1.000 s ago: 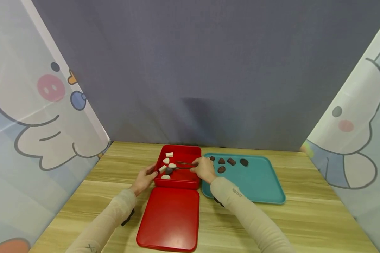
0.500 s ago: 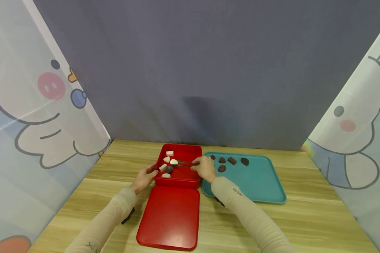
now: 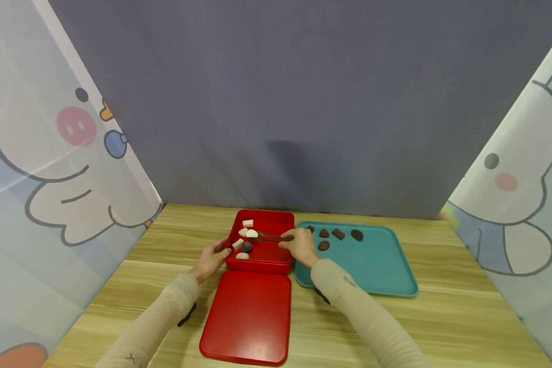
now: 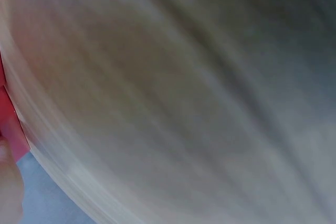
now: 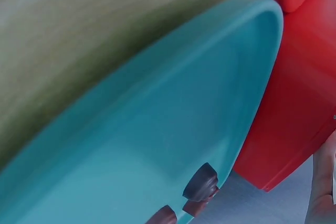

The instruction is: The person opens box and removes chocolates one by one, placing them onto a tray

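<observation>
In the head view my right hand (image 3: 301, 247) grips a pair of dark, slim tongs (image 3: 272, 237) over the red box (image 3: 278, 220). At the toothed tips of the tongs is a white chocolate-like piece (image 3: 252, 233). Several other white pieces and a dark oval piece (image 3: 246, 247) lie along the left side of the box. My left hand (image 3: 211, 259) rests against the box's left wall, its thumb by the front corner. Part of my right hand (image 5: 321, 182) shows at the edge of the right wrist view; the tongs are hidden there. Mostly sleeve fills the left wrist view.
A teal tray (image 3: 377, 273) stands close at the box's right, with several brown chocolate-like pieces such as an oval one (image 3: 357, 235) near its back. A flat red lid (image 3: 246, 317) lies in front of the box. Behind the wooden table (image 3: 446, 317) hangs a grey curtain (image 3: 276, 102).
The tongs have closed on a white piece and shifted slightly back and up with it. My left hand, the box and the tray hold their places.
</observation>
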`<act>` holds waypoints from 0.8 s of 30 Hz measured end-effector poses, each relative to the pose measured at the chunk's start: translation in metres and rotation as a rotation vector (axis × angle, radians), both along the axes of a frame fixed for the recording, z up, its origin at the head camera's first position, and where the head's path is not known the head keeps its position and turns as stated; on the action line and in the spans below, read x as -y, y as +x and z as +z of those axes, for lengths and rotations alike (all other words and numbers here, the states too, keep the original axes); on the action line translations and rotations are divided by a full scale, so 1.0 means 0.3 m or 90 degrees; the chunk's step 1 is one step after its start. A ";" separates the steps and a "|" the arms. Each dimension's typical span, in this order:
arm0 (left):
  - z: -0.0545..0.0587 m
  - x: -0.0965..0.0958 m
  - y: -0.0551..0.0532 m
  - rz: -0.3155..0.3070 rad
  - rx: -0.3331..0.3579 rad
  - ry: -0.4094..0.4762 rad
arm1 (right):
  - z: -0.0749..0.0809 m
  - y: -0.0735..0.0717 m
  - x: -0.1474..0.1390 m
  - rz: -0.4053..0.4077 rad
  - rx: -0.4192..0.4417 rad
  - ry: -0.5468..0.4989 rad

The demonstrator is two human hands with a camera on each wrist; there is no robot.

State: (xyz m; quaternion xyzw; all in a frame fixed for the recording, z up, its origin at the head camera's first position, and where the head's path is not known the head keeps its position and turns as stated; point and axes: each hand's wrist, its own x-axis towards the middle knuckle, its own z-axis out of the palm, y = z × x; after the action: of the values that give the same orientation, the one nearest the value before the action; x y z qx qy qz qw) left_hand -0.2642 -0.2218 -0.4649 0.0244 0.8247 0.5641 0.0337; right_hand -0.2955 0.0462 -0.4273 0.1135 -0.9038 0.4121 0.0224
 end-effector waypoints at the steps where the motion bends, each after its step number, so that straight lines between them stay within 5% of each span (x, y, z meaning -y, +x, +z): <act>1: 0.000 -0.001 0.000 0.000 0.000 -0.001 | -0.003 -0.001 -0.003 -0.001 0.004 -0.009; 11: -0.003 -0.007 -0.010 0.000 -0.001 0.007 | -0.008 -0.008 -0.024 0.007 -0.007 -0.039; 24: -0.008 -0.004 -0.006 0.007 0.004 -0.010 | 0.022 0.041 -0.075 0.033 0.002 -0.079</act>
State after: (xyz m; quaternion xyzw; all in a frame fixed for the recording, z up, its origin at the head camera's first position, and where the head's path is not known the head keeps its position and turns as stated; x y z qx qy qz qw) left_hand -0.2660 -0.2206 -0.4672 0.0178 0.8289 0.5582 0.0334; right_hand -0.2833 0.0688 -0.4208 0.1344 -0.8734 0.4678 0.0170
